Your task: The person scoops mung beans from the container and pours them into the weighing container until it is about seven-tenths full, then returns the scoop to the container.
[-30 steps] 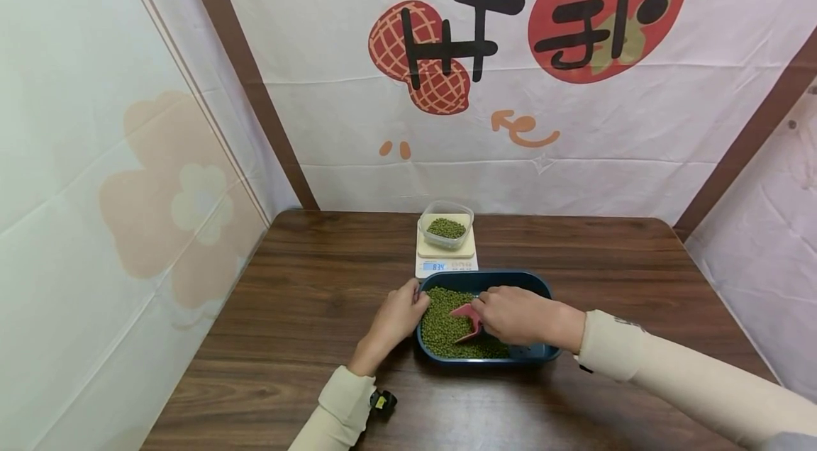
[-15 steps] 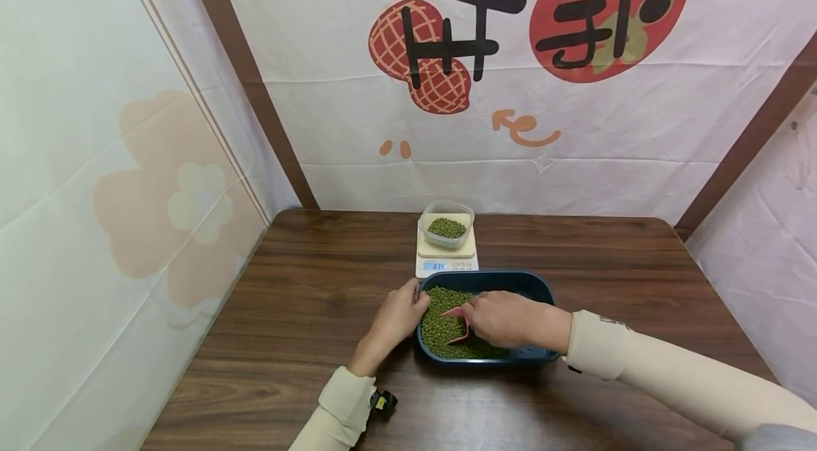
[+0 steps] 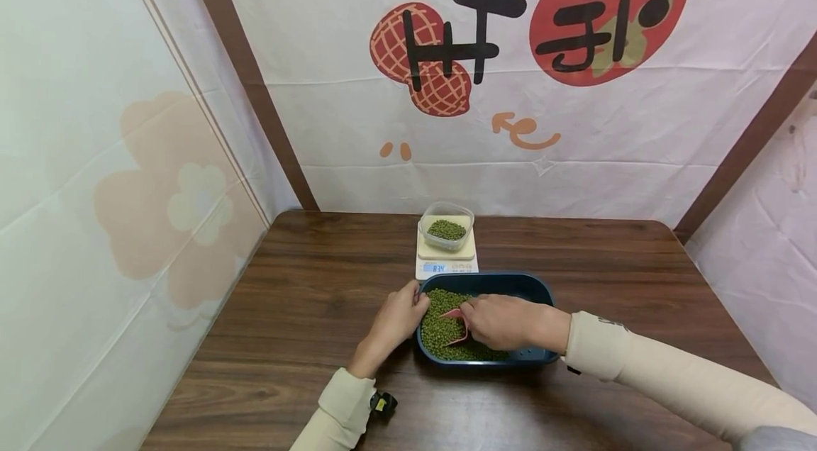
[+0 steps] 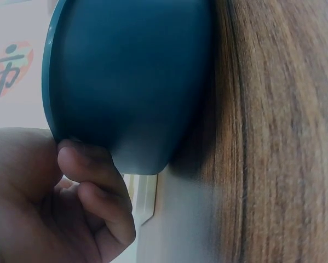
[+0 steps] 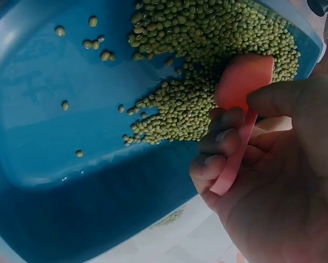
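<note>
A dark blue tub (image 3: 488, 362) holds green mung beans (image 3: 440, 330), heaped toward its left end. My left hand (image 3: 397, 315) grips the tub's left rim; in the left wrist view its fingers curl at the edge of the tub wall (image 4: 131, 82). Inside the tub, my right hand (image 3: 507, 323) holds a pink scoop (image 3: 458, 329) by its handle. The right wrist view shows the fingers wrapped round that handle and the scoop's bowl (image 5: 243, 82) pushed into the beans (image 5: 207, 33). What lies in the scoop is hard to make out.
Behind the tub, a kitchen scale (image 3: 429, 268) with a lit display bears a clear plastic container (image 3: 471, 224) with some beans in it. Brown wooden table (image 3: 332, 259) surrounds them. A printed cloth wall (image 3: 345, 118) stands at the table's back edge.
My right hand has moved a little to the left with the scoop, deeper into the beans, and has barely shifted since half a second ago. The left hand stays on the rim.
</note>
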`<state>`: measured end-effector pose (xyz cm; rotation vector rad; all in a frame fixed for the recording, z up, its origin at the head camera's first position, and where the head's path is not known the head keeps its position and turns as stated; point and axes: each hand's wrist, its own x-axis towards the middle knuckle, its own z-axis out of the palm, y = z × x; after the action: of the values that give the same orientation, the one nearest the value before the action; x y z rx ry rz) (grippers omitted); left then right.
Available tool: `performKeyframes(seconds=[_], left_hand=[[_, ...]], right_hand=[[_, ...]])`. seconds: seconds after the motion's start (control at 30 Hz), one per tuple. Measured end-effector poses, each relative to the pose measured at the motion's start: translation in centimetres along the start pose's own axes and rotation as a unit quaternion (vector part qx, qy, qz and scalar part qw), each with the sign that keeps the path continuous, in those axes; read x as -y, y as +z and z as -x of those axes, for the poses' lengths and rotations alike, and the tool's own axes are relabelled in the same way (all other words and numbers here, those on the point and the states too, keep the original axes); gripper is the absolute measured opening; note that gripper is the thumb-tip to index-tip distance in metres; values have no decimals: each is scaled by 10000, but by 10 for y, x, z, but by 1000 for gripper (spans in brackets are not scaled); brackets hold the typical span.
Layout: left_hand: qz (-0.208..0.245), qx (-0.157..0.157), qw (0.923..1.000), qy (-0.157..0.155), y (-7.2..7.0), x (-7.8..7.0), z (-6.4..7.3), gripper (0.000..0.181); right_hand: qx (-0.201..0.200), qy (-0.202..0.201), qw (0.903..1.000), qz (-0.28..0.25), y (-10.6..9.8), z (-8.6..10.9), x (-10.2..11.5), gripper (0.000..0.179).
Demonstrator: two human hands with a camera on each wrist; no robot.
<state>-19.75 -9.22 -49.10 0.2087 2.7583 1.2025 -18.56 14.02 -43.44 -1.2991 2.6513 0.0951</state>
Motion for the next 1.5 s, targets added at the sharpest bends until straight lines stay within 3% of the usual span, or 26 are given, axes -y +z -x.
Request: performKeyframes(seconds=[0.63,1.0,1.5], left_hand=[[27,40,10000,24,1,0,0,23],[53,54,10000,48,1,1,0,23],[7,36,10000,-2,0,0,0,22]], right_hand=[[-140,-268,9992,-280,7,4,-9,5],[-21,-129,9964,-841,13,5,-14,5],[-193,-213,9928,-1163,19,11,-24,6]])
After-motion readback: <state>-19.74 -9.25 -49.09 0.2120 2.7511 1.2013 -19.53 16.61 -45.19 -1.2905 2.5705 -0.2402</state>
